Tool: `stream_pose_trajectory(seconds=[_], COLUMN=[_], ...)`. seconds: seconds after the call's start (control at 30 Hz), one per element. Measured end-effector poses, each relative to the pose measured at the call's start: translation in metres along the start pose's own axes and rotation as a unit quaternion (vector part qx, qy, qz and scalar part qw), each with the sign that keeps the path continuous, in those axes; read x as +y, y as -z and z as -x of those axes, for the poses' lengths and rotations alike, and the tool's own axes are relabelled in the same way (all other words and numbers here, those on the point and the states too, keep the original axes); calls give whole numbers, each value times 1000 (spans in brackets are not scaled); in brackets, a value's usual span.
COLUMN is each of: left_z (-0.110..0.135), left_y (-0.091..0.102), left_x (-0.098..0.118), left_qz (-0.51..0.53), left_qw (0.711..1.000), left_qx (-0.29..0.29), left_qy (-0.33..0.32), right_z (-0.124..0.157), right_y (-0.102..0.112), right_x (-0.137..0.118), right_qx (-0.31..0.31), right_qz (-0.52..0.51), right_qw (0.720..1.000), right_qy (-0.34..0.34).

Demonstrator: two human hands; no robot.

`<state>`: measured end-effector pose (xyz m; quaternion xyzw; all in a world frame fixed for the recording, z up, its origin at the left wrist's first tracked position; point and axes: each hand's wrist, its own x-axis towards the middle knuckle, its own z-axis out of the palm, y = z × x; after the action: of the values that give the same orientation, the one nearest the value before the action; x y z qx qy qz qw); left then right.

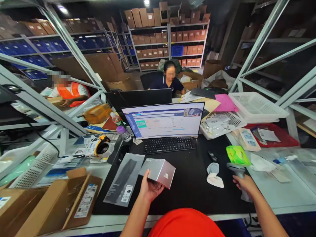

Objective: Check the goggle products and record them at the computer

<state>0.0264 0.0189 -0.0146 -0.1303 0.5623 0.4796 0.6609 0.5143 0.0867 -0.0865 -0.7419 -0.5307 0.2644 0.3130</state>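
Note:
My left hand point(151, 188) grips a small silvery-pink box point(158, 169) from below, thumb on its near left side, holding it tilted over the black desk mat point(190, 191). At the mat's right edge, my right hand point(244, 184) is wrapped round the handle of a grey barcode scanner point(238, 169). A clear plastic bag point(124, 179) with a white label lies left of the box. Between my hands, a crumpled white and grey cloth or glove point(214, 176) rests on the mat, with a black mouse point(212, 156) behind it.
A monitor point(164, 121) and keyboard point(170, 144) stand ahead. Open cardboard boxes point(56, 204) crowd the left. Right of the mat are a green packet point(237, 155), a red tray point(288, 140) and white baskets point(259, 105). A person point(166, 82) sits behind the monitors; another point(70, 90) is at left.

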Motion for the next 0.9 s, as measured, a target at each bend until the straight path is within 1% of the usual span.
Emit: stream_pose_trajectory(seconds=[0.07, 0.1, 0.13, 0.2, 0.27, 0.3, 0.37, 0.4, 0.43, 0.47, 0.5, 0.53, 0.57, 0.6, 0.63, 0.67, 0.7, 0.73, 0.8, 0.9], left_z=[-3, -5, -6, -8, -7, -6, -3, -3, -4, -7, -11, -16, -21, -26, -29, -31, -31, -30, -26, -23], left_y=[-4, -7, -9, -14, -16, -16, -12, -7, -2, 5, 12, 19, 24, 29, 31, 32, 32, 31, 28, 25], left_x=[-5, -8, -11, -18, -22, -23, -20, -17, -13, -9, -6, -2, 1, 2, 3, 4, 3, 3, 1, -1], left_qz=[-11, -24, -40, -82, -136, -165, -215, -245, -289, -348, -414, -478, -531, -568, -590, -606, -618, -627, -636, -651], left_qw=[1000, 999, 999, 993, 975, 958, 913, 884, 843, 784, 703, 602, 499, 410, 349, 307, 277, 255, 226, 206], left_qx=[12, 19, 26, 36, 42, 48, 62, 65, 63, 55, 41, 25, 9, -7, -21, -36, -51, -65, -85, -113], left_qy=[0, -9, -25, -79, -171, -230, -341, -392, -449, -511, -577, -639, -685, -714, -728, -733, -734, -733, -732, -722], right_z=[30, 48, 67, 101, 123, 128, 131, 131, 129, 128, 128, 128, 129, 130, 131, 132, 133, 134, 134, 131], right_y=[-3, -7, -12, -21, -27, -28, -25, -23, -20, -17, -14, -12, -11, -11, -11, -12, -13, -15, -18, -21], right_x=[-18, -30, -42, -67, -85, -91, -99, -102, -106, -110, -114, -119, -125, -130, -134, -138, -140, -141, -141, -141], right_qx=[-92, -171, -254, -352, -403, -414, -413, -405, -398, -395, -393, -392, -391, -390, -389, -387, -389, -390, -389, -385], right_qz=[-58, -122, -176, -223, -227, -224, -228, -237, -247, -257, -262, -262, -258, -251, -244, -238, -235, -234, -242, -263], right_qw=[994, 977, 951, 909, 886, 882, 882, 883, 883, 882, 881, 882, 883, 885, 887, 889, 889, 888, 884, 879], right_qy=[-15, -20, -17, 2, 11, 10, 7, 6, 5, 1, -6, -18, -31, -41, -50, -58, -65, -73, -89, -99])
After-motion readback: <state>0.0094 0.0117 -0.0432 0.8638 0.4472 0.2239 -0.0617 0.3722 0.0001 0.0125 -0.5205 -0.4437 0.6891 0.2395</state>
